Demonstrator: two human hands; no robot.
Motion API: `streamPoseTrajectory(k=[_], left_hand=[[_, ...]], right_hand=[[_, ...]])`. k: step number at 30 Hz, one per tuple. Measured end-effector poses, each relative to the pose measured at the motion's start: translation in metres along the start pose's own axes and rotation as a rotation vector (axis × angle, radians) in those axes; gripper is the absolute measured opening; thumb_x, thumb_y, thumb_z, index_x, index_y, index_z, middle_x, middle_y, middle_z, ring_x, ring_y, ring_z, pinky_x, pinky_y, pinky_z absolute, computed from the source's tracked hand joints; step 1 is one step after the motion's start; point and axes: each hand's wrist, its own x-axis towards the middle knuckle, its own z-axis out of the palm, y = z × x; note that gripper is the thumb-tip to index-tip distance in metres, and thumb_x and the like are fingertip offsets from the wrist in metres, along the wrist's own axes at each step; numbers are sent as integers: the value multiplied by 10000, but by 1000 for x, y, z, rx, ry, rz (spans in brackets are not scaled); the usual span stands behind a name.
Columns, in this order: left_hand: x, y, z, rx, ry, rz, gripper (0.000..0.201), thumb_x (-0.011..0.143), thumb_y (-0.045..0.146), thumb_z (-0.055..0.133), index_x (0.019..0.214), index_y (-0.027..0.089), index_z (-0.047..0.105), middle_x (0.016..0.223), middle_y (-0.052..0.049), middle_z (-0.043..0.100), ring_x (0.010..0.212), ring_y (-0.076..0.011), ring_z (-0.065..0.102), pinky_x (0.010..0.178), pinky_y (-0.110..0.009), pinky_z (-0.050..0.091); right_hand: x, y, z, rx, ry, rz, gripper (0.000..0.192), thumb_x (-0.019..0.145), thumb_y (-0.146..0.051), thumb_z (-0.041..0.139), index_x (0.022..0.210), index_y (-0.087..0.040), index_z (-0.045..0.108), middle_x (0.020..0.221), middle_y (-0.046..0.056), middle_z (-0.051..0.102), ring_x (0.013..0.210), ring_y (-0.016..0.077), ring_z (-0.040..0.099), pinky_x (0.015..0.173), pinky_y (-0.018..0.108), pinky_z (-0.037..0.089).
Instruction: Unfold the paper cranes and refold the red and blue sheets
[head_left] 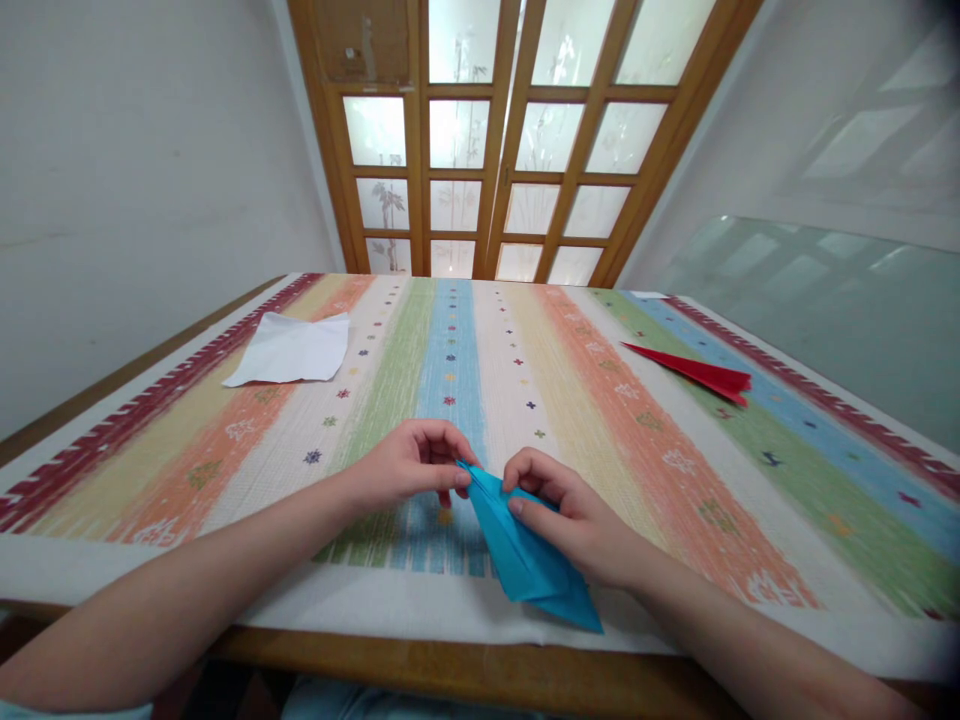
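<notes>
**Both hands on the blue paper at the near edge**

Your left hand [409, 462] pinches the far tip of the blue paper [529, 555], fingers curled and closed on the point. Your right hand [570, 510] grips the same folded piece just beside it, thumb on top and fingers wrapped round its right side. The blue paper is a long folded shape, lying slantwise on the striped cloth [600, 420], with its wide end poking past the near edge of the table [420, 675].

Around you: a white sheet [291, 350] lies flat at the far left, well apart from your hands. A red folded paper [694, 372] lies at the far right, also well apart. Nothing sits between your hands and either of them. Beyond the table stands a wooden door [495, 140] with frosted panes, and a glass panel [825, 290] leans by the right wall.
</notes>
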Motion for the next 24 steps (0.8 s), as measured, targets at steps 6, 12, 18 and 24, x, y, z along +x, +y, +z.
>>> streamPoseTrajectory(k=[6,12,18,24], left_hand=[[-3,-1,-4,73,-20,9,261,789,288,824,825,134,616,799,-59,720,674,-137,688,593,-236,561],[-4,-1,2,92,42,92,338,767,243,839,886,168,531,981,-66,724,704,-113,676,610,-221,554],[-5,-4,9,129,10,-80,457,845,405,763,1192,190,557,843,-36,704,619,-148,692,508,-222,541],[-6,-13,13,280,71,-37,336,859,387,749,1098,168,659,751,-23,703,600,-135,675,542,-223,541]], right_hand=[[-1,0,-1,-38,10,-21,60,942,-254,573,986,-214,572,854,-11,535,737,131,485,661,264,405],[-2,-5,-4,-269,25,-127,106,918,-166,530,989,-219,587,877,0,593,791,149,549,724,281,436],[-6,-8,-2,-506,29,-169,144,917,-144,508,1009,-222,588,885,8,646,767,154,593,714,294,438],[-5,-7,1,-506,5,-104,155,938,-163,509,1064,-231,569,940,27,680,801,168,618,732,309,444]])
